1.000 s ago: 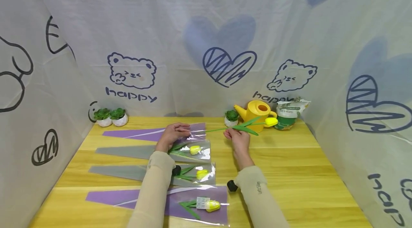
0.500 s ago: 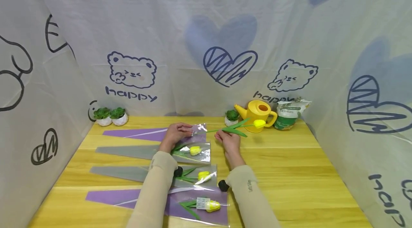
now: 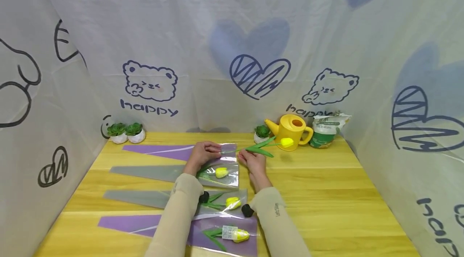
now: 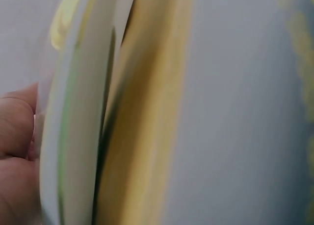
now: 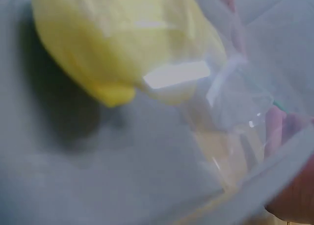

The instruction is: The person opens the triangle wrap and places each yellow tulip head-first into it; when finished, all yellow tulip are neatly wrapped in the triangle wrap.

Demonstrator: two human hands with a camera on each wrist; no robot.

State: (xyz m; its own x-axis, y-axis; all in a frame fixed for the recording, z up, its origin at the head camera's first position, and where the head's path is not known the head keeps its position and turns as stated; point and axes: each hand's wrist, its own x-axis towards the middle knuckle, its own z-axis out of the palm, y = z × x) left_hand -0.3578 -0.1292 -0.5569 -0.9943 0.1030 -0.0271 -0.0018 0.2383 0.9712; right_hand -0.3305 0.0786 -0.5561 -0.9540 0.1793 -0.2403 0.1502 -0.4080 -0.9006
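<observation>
A single yellow tulip (image 3: 287, 142) with green leaves is pinched near its leaves by my right hand (image 3: 255, 164), its stem pointing left. The stem's lower end overlaps the clear end of the far purple flower sleeve (image 3: 159, 150). My left hand (image 3: 206, 154) grips that sleeve near its wide end, palm over the film. Nearer me lie two grey sleeves, each with a yellow tulip showing under clear film; one is the upper grey sleeve (image 3: 145, 172). In the right wrist view, a wrapped yellow tulip (image 5: 122, 34) is close to the camera, with fingers (image 5: 294, 186) at the right edge.
A near purple sleeve (image 3: 123, 223) holds a tulip with a small printed tag (image 3: 230, 233). Along the back stand two potted succulents, one being the left succulent (image 3: 117, 129), another succulent (image 3: 262, 131), a yellow watering can (image 3: 290, 128) and a green-white bag (image 3: 322, 138).
My right hand has moved left with the tulip, bringing the stem further over the purple sleeve's clear end. My left hand has shifted slightly right, and the sleeve with it.
</observation>
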